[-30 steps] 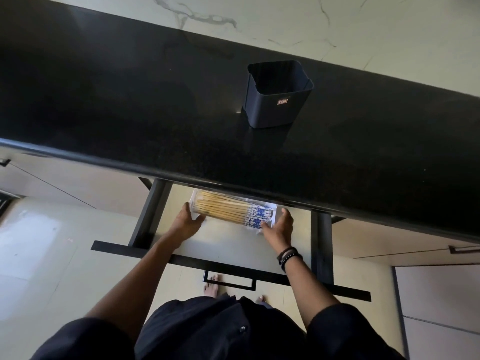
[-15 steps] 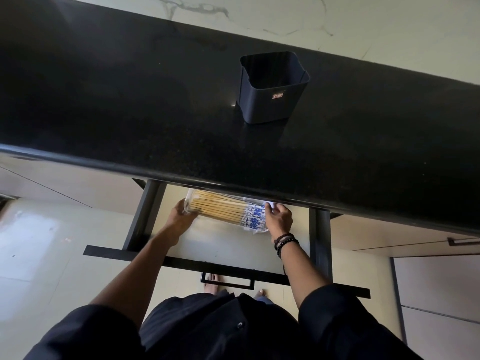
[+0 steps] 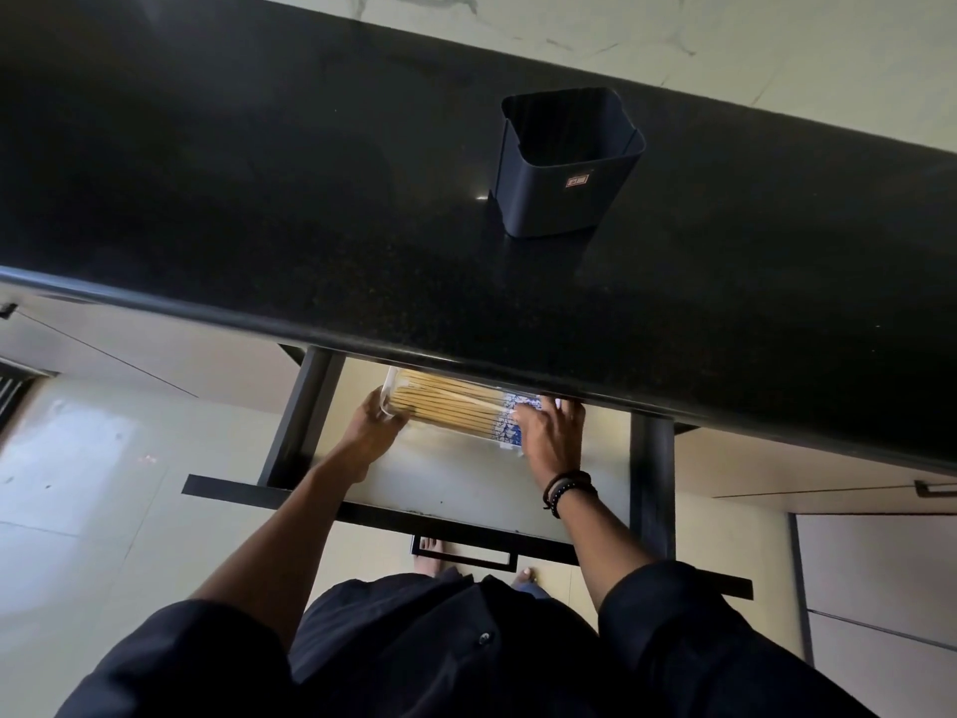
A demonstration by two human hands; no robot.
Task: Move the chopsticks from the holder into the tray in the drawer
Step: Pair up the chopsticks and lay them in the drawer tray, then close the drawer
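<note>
Below black table (image 3: 310,199), in open drawer (image 3: 466,479), clasping tray (image 3: 397,374) of chopsticks (image 3: 445,406) at both ends with left grip (image 3: 373,424) and right grip (image 3: 549,432).

Dim overall, the glossy black stone countertop (image 3: 259,199) near featureless save one small glint beside the dark square plastic holder (image 3: 559,173); soft daylight glare on the pale tiled floor (image 3: 77,458) at left; straight edges bowed by wide-angle lens; focus sharp.
</note>
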